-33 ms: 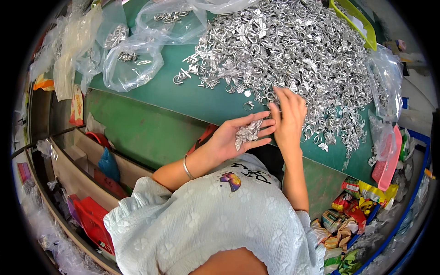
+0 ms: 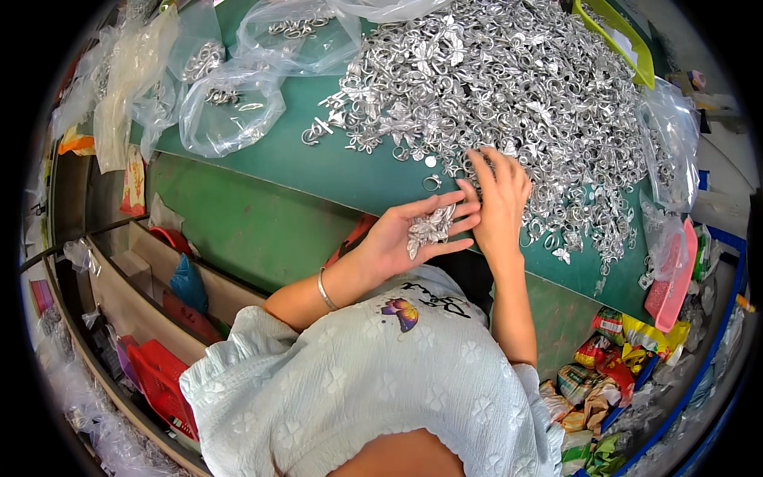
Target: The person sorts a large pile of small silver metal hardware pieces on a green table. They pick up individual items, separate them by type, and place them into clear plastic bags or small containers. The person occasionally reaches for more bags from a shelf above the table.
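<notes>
Currently, the person's left hand (image 2: 405,238) lies palm up at the near edge of the green table (image 2: 358,179), fingers spread flat and not closed. A small cluster of silver metal pieces (image 2: 429,228) rests loose on the palm and lower fingers; the hand cups them rather than clamps them. A thin bracelet (image 2: 324,288) circles the left wrist.

The right hand (image 2: 499,199) is placed palm down just beside the left hand, with its fingers extended forward into the near edge of the large pile of silver metal parts (image 2: 509,87). The fingertips touch the parts at the pile's rim. Whether any part is pinched beneath the fingers cannot be determined, because the back of the hand covers them.

The pile occupies most of the table's far and right areas. A single ring-shaped part (image 2: 431,183) lies apart from the pile on bare table surface, just beyond the left fingertips. Several more loose parts (image 2: 316,131) lie at the pile's left margin.

Clear plastic bags (image 2: 230,111) holding a few similar silver pieces sit on the left portion of the table. A yellow-green tray (image 2: 628,40) is at the far right edge. A pink container (image 2: 671,286) stands at the right table edge, and a red basket (image 2: 159,381) sits below to the left.
</notes>
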A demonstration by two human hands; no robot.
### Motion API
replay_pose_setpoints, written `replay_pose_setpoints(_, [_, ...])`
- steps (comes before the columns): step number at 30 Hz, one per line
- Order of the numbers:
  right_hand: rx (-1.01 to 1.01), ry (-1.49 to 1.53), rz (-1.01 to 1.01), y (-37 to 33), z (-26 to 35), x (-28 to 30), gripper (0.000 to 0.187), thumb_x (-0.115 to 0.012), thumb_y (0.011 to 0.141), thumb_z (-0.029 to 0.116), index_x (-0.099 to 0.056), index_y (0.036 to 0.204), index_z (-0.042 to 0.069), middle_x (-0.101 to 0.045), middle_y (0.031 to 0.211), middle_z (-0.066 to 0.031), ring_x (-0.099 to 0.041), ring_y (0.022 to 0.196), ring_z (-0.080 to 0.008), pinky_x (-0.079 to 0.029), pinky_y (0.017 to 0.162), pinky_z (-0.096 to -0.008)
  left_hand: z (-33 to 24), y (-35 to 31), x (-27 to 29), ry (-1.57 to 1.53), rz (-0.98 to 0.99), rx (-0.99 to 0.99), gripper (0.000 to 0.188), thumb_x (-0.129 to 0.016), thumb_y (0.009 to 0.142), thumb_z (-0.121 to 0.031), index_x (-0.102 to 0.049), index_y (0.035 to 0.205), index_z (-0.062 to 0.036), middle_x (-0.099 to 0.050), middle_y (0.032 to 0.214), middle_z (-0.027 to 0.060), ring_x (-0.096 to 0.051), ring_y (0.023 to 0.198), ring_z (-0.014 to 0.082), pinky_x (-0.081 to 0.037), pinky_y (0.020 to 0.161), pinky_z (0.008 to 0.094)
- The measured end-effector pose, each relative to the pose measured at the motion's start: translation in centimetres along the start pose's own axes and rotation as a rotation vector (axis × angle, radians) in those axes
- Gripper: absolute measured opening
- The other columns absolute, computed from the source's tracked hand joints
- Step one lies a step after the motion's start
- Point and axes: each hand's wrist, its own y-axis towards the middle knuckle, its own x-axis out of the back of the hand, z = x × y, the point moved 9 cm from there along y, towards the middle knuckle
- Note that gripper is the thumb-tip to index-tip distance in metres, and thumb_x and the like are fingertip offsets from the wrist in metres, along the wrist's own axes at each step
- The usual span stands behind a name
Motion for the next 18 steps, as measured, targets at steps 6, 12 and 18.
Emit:
replay_pose_setpoints(6, [-0.03,-0.147,-0.043,-1.8,-3.3,0.8,0.027,-0.067,0.072,0.012,-0.062,0.099,0.012,-0.052,0.114,-0.0056,-0.043,0.114,-0.0273,-0.023,0.097,-0.0458,0.1,-0.5,0.5,-0.225,0.44,0.012,0.038,-0.042,0.095,-0.024,-0.043,0.126,-0.0031,-0.054,0.118,0.0113,-0.055,0.106,0.0226,-0.048,0.088,0.0358])
replay_pose_setpoints(12, [-0.185,-0.126,-0.196,-2.3,-3.6,1.9,0.03,-0.06,0.076,0.006,-0.057,0.106,0.007,-0.052,0.113,-0.0076,-0.043,0.114,-0.0267,-0.023,0.096,-0.0443,-0.7,-1.4,0.0,-0.15,0.121,-0.075,0.045,-0.034,0.097,-0.028,-0.033,0.135,-0.0047,-0.04,0.133,0.0144,-0.042,0.122,0.0272,-0.038,0.098,0.0424])
replay_pose_setpoints(18, [-0.177,-0.109,-0.23,-2.3,-3.3,2.8,0.026,-0.058,0.078,0.002,-0.058,0.104,0.004,-0.054,0.11,-0.0088,-0.047,0.109,-0.0275,-0.027,0.094,-0.0406,-1.0,-1.4,-1.3,-0.268,0.225,-0.085,0.048,-0.031,0.097,-0.03,-0.026,0.138,-0.0052,-0.021,0.146,0.016,-0.019,0.136,0.0309,-0.02,0.108,0.0504])
